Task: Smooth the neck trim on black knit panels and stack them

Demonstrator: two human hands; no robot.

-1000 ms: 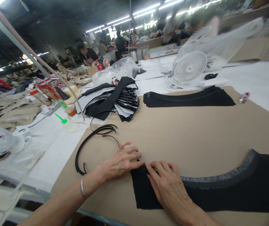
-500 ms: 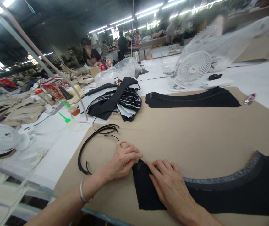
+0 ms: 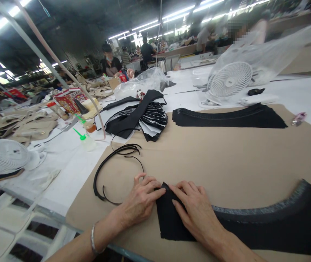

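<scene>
A curved black fabric piece (image 3: 253, 233) with a fuzzy grey band along its inner edge lies in front of me. At its pointed left end, my left hand (image 3: 139, 198) has its thumb and fingertips closed on the corner. My right hand (image 3: 196, 211) presses on the same piece just to the right, fingers bent, index fingertip and thumb at the corner area. What lies beneath its palm is hidden. A thin black strip (image 3: 136, 158) loops to my left hand and disappears under it; whether the fingers hold it I cannot tell. Thicker black strips (image 3: 99, 178) lie to the left.
Brown paper (image 3: 226, 156) covers the table. Behind are stacked black pieces (image 3: 226, 118), a fanned pile of black pieces (image 3: 152, 116), pink snips (image 3: 298, 118) and a white fan (image 3: 230, 80). Green-tipped bottles (image 3: 87, 142) and another fan (image 3: 5, 156) stand left. A co-worker (image 3: 110, 65) is at the back.
The view has shifted, so the scene sits slightly further right. My left thumb has come onto the fabric corner, and my right fingers have closed in beside it.
</scene>
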